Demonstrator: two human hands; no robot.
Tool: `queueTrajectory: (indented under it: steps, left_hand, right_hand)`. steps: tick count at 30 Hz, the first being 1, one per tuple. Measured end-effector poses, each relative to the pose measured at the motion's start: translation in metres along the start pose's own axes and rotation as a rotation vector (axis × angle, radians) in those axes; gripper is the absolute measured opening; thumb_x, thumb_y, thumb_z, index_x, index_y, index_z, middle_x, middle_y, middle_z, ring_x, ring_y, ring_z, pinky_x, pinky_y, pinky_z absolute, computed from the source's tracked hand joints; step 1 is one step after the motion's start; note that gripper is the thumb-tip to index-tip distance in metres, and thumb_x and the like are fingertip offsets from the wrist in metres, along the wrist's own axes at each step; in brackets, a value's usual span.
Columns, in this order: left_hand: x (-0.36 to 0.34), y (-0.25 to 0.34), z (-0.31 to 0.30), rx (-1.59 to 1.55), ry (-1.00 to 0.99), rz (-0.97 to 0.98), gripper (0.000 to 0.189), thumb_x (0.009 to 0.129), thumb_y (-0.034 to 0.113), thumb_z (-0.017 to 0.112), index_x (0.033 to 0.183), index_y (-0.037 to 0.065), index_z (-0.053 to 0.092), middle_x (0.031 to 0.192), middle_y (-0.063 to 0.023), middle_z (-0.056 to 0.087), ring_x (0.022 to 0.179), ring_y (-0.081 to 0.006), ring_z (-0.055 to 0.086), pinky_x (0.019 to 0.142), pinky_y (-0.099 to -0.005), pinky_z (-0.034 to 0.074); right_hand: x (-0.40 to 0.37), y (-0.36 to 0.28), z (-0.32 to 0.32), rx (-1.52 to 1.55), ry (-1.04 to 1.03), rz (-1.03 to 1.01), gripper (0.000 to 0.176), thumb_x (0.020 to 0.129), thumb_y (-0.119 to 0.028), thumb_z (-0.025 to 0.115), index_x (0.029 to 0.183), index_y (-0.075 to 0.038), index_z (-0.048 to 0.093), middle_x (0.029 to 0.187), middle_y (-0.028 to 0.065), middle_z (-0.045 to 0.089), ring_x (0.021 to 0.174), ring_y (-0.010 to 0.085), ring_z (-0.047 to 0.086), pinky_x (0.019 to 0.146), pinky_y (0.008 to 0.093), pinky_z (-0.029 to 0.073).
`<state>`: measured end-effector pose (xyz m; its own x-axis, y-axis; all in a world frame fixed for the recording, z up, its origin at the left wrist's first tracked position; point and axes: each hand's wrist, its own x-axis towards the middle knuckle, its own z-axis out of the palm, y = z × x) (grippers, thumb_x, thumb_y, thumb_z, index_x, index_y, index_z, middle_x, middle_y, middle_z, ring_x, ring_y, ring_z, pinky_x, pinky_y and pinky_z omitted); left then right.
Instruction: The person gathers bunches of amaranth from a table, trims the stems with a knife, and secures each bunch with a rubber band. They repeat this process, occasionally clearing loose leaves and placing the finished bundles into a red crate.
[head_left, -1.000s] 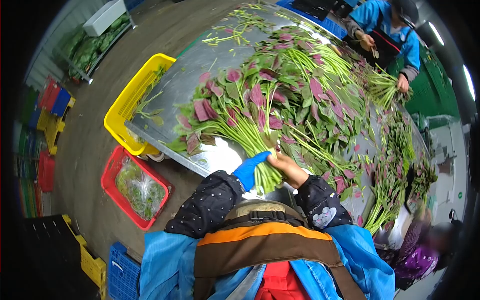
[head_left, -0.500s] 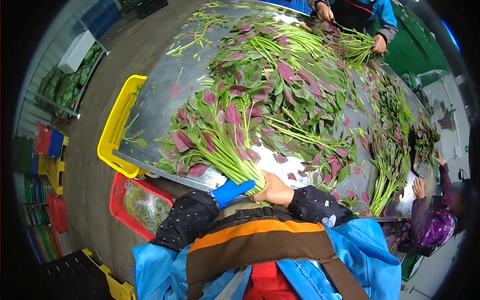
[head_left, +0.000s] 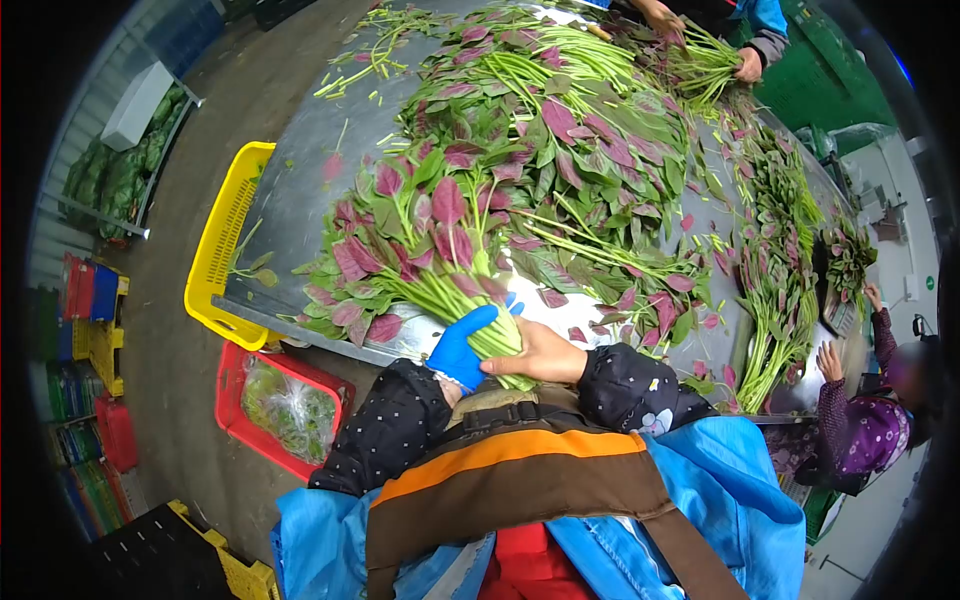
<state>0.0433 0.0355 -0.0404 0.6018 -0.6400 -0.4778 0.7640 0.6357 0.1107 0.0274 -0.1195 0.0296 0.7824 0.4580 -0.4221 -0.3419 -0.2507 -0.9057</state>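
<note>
Close to my body, I hold a bunch of red amaranth (head_left: 440, 285) by its pale green stems, its green and purple leaves fanning away from me over the table edge. My left hand (head_left: 462, 348), in a blue glove, is wrapped round the stems from the left. Bare fingers of my right hand (head_left: 540, 355) close on the same stems from the right, just above the cut ends. Beyond the bunch, a large heap of amaranth (head_left: 590, 170) spreads over the metal table (head_left: 300, 215). Part of a white surface shows beneath the leaves.
A yellow crate (head_left: 225, 240) stands at the table's left edge, with a red crate (head_left: 232, 400) holding bagged greens below it. Across the table a co-worker's hands (head_left: 748, 65) grip another bunch. At right, a person in purple (head_left: 870, 430) reaches beside more amaranth (head_left: 775, 300).
My left hand has slid up and further around the stems, its fingers now curling over them. The bunch stands slightly more upright. The view has shifted a little.
</note>
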Motion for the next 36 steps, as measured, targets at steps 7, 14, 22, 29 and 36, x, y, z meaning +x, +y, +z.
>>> queueTrajectory:
  steps: [7, 14, 22, 29, 36]
  left_hand:
    - [-0.019, 0.004, 0.021, -0.045, -0.026, 0.087, 0.056, 0.080, 0.015, 0.056, 0.130, -0.003, 0.039, 0.128, -0.0178, 0.046, 0.122, -0.0299, 0.043, 0.105, -0.0489, 0.031]
    - [-0.016, 0.001, 0.018, 0.005, 0.004, 0.096, 0.059, 0.081, 0.018, 0.056, 0.132, -0.004, 0.036, 0.130, -0.0169, 0.045, 0.123, -0.0296, 0.041, 0.105, -0.0482, 0.030]
    - [-0.015, 0.000, 0.016, -0.025, -0.032, 0.073, 0.058, 0.084, 0.018, 0.054, 0.134, -0.004, 0.033, 0.133, -0.0170, 0.043, 0.125, -0.0296, 0.039, 0.106, -0.0465, 0.029]
    - [-0.011, 0.002, 0.011, -0.096, -0.087, 0.061, 0.057, 0.086, 0.017, 0.052, 0.136, -0.002, 0.031, 0.135, -0.0199, 0.039, 0.127, -0.0329, 0.037, 0.107, -0.0503, 0.027]
    - [-0.020, 0.002, 0.027, -0.111, 0.027, 0.059, 0.056, 0.085, 0.010, 0.052, 0.136, 0.001, 0.031, 0.134, -0.0196, 0.041, 0.126, -0.0332, 0.038, 0.107, -0.0503, 0.028]
  right_hand:
    - [-0.001, 0.062, -0.094, 1.176, 0.533, 0.161, 0.029, 0.090, -0.026, 0.049, 0.100, 0.000, 0.054, 0.088, 0.0104, 0.063, 0.074, 0.0191, 0.063, 0.061, 0.0263, 0.054]
    - [0.027, 0.095, -0.126, 1.311, 0.749, 0.052, 0.027, 0.092, -0.023, 0.048, 0.100, 0.003, 0.051, 0.088, 0.0127, 0.064, 0.072, 0.0206, 0.064, 0.061, 0.0299, 0.057]
    - [0.060, 0.102, -0.154, 1.285, 0.985, 0.209, 0.034, 0.086, -0.035, 0.056, 0.066, -0.007, 0.054, 0.052, 0.0022, 0.054, 0.042, 0.0146, 0.050, 0.040, 0.0256, 0.043]
    - [0.019, 0.103, -0.144, 1.439, 0.901, 0.019, 0.018, 0.081, -0.022, 0.063, 0.083, -0.006, 0.055, 0.072, 0.0057, 0.060, 0.060, 0.0160, 0.058, 0.057, 0.0276, 0.052]
    - [-0.047, 0.059, -0.127, 0.398, 1.116, -0.330, 0.012, 0.088, -0.015, 0.060, 0.093, -0.005, 0.055, 0.069, 0.0007, 0.052, 0.051, 0.0081, 0.048, 0.045, 0.0239, 0.046]
